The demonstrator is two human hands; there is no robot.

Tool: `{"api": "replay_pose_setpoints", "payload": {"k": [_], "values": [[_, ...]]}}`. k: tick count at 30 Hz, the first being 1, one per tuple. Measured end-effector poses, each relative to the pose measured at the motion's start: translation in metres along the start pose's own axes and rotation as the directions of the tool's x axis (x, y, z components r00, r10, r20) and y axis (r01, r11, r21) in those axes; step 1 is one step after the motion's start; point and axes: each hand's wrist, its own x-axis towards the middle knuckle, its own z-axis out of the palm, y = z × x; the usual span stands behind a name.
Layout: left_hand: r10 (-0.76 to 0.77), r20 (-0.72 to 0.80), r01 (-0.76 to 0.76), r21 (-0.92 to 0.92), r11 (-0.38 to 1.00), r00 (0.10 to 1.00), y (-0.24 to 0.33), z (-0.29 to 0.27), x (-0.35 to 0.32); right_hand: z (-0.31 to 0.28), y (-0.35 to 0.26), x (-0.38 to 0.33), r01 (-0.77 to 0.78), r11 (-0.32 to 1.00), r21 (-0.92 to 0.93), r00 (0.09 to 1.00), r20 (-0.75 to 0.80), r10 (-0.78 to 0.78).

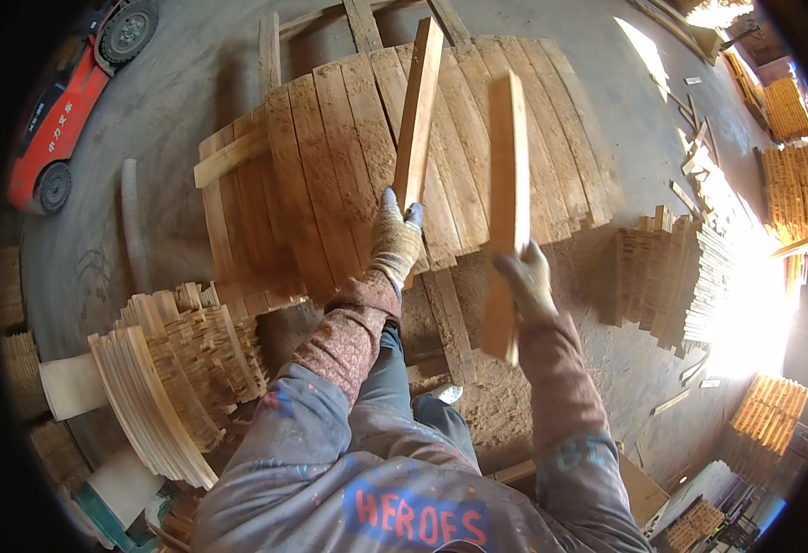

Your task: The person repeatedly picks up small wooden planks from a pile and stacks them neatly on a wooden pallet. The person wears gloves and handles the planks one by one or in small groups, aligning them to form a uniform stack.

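Observation:
My left hand (395, 238), in a worn work glove, is closed round the lower end of a long wooden bar (419, 111) that slants up and away from me. Gloved too, my right hand (527, 278) grips a second wooden bar (509, 166) toward its lower half, and that one stands nearly parallel to the first. Both bars are raised over a low platform of wide planks (335, 138) dusted with sawdust. A short wood piece (229, 158) lies across the planks' left side. The fingers of my right hand are partly hidden behind its bar.
Stacked wood strips stand at my left (169, 378) and another stack (666, 276) at my right. A red forklift (58, 115) is at the far left. A ribbed hose (132, 221) lies on the floor. Sawdust (505, 405) covers the floor by my feet. Scraps and more stacks lie far right.

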Motion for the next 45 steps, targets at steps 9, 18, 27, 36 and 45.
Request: {"api": "replay_pose_setpoints", "payload": {"k": [9,18,27,36,45], "values": [[0.178,0.692,-0.039,-0.212,0.976,0.7,0.005,-0.021,0.057,0.13,0.006,0.144,-0.061,0.932,-0.357,0.991,-0.135,0.013],[0.029,0.303,0.213,-0.732,0.648,0.953,0.023,-0.03,0.048,0.128,-0.009,0.135,-0.289,0.851,0.438,0.956,0.167,0.239],[0.032,0.87,0.862,-0.492,0.124,0.492,0.011,-0.055,0.047,0.14,-0.056,0.119,-0.354,0.865,0.356,0.93,0.229,0.286],[0.021,0.67,0.544,-0.62,0.565,0.742,0.107,-0.025,0.016,0.059,-0.103,0.116,-0.165,0.942,-0.294,0.937,0.251,0.243],[-0.246,0.631,0.648,-0.553,0.523,0.736,0.12,0.036,-0.025,-0.212,-0.173,0.193,-0.141,0.968,0.208,0.986,-0.054,0.155]]}}
